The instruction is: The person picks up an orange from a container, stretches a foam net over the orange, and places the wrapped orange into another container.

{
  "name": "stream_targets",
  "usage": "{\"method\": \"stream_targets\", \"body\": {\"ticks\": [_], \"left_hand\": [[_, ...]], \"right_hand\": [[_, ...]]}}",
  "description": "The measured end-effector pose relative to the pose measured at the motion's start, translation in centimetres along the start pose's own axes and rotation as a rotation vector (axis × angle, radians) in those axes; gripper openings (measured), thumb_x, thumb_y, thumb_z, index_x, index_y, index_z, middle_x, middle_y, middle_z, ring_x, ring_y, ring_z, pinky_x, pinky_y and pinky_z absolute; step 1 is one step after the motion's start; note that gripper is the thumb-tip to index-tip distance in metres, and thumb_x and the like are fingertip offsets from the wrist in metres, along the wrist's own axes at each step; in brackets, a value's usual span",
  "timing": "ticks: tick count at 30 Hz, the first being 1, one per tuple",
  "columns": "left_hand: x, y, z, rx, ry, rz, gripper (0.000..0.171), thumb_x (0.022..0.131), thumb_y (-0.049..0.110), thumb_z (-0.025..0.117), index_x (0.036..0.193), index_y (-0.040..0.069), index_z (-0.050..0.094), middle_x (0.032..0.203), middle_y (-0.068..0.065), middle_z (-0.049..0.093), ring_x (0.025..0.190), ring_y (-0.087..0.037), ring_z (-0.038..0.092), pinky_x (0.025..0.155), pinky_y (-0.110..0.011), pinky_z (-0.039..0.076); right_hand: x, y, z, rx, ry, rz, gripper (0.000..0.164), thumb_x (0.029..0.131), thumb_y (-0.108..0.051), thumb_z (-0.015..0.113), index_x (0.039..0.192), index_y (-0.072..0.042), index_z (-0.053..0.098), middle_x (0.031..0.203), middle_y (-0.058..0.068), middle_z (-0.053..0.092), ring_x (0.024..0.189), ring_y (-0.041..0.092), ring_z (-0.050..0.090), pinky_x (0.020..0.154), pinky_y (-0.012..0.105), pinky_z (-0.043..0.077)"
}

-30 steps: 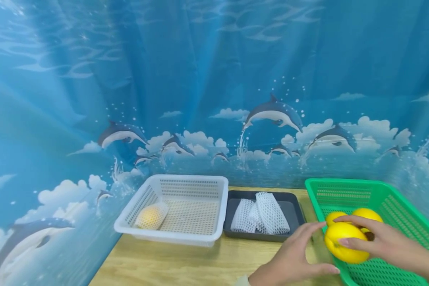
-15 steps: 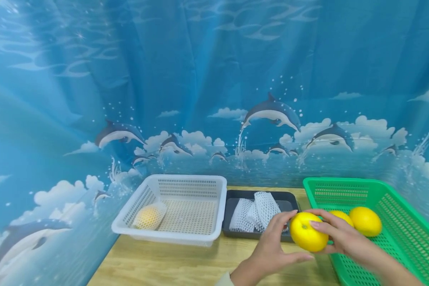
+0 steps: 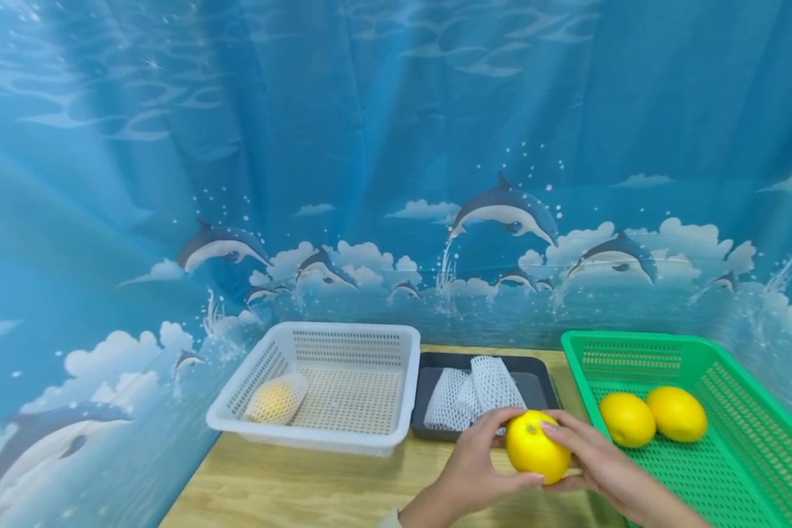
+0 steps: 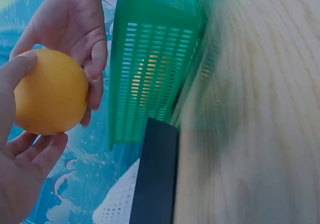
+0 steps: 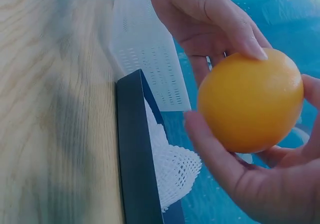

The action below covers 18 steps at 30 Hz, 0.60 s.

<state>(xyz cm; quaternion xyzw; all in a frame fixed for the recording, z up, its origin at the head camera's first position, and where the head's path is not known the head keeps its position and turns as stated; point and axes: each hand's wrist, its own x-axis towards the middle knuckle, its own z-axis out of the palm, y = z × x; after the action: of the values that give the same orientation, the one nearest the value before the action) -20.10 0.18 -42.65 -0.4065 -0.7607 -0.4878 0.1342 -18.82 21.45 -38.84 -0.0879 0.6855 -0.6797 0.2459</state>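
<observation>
A smooth yellow orange (image 3: pixel 537 449) is held up over the wooden table, in front of the dark tray. My left hand (image 3: pixel 468 469) grips it from the left, thumb and fingers curved round its side. From the right, my right hand (image 3: pixel 603 463) holds the same fruit, fingers on top and thumb lower down. Close up, the orange (image 4: pixel 52 91) sits between both hands in the left wrist view, and the right wrist view shows the orange (image 5: pixel 250 101) with fingertips on opposite sides. White foam net sleeves (image 3: pixel 495 385) lie in the tray just behind the hands.
A black tray (image 3: pixel 541 385) stands between two baskets. The white basket (image 3: pixel 350 440) on the left contains one netted orange (image 3: pixel 273 401). In the green basket (image 3: pixel 732 455) on the right, two bare oranges (image 3: pixel 676 414) lie side by side. A dolphin-print curtain hangs behind the table.
My right hand has lifted the orange out of the green basket and carried it left. My left hand has shifted left too and now grips the orange as well.
</observation>
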Motion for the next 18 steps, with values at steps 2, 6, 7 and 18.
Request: {"method": "stream_targets", "body": {"ticks": [2, 6, 7, 18], "left_hand": [[-0.3, -0.2, -0.2, -0.044, -0.009, -0.014, 0.069, 0.080, 0.021, 0.081, 0.139, 0.016, 0.044, 0.132, 0.001, 0.055, 0.115, -0.007, 0.054, 0.082, -0.012, 0.051], [-0.9, -0.5, -0.8, -0.129, -0.024, -0.084, 0.067, 0.082, 0.023, 0.080, 0.138, 0.019, 0.046, 0.131, 0.003, 0.055, 0.115, -0.007, 0.054, 0.082, -0.015, 0.053], [-1.0, -0.6, -0.9, -0.147, -0.028, -0.104, 0.066, 0.082, 0.024, 0.080, 0.138, 0.020, 0.046, 0.131, 0.004, 0.055, 0.115, -0.007, 0.054, 0.082, -0.016, 0.053], [-2.3, -1.4, -2.5, -0.255, -0.109, -0.242, 0.064, 0.082, 0.027, 0.079, 0.137, 0.020, 0.047, 0.132, 0.003, 0.052, 0.117, -0.009, 0.053, 0.087, -0.019, 0.051]], "right_hand": [[0.1, -0.1, 0.5, -0.062, 0.069, -0.003, 0.059, 0.104, -0.037, 0.040, 0.144, 0.005, 0.026, 0.125, 0.019, 0.051, 0.100, 0.029, 0.062, 0.083, 0.053, 0.055], [0.3, -0.2, 1.6, -0.194, 0.200, -0.089, 0.057, 0.103, -0.031, 0.045, 0.146, 0.001, 0.025, 0.136, 0.028, 0.043, 0.111, 0.035, 0.057, 0.083, 0.053, 0.055], [0.3, -0.2, 1.9, -0.236, 0.235, -0.116, 0.056, 0.102, -0.030, 0.047, 0.146, -0.001, 0.027, 0.137, 0.028, 0.043, 0.113, 0.036, 0.056, 0.083, 0.052, 0.055], [1.0, 2.7, 4.0, -0.263, 0.314, -0.214, 0.065, 0.091, -0.015, 0.067, 0.145, -0.005, 0.033, 0.138, 0.025, 0.042, 0.116, 0.039, 0.054, 0.083, 0.045, 0.056]]}}
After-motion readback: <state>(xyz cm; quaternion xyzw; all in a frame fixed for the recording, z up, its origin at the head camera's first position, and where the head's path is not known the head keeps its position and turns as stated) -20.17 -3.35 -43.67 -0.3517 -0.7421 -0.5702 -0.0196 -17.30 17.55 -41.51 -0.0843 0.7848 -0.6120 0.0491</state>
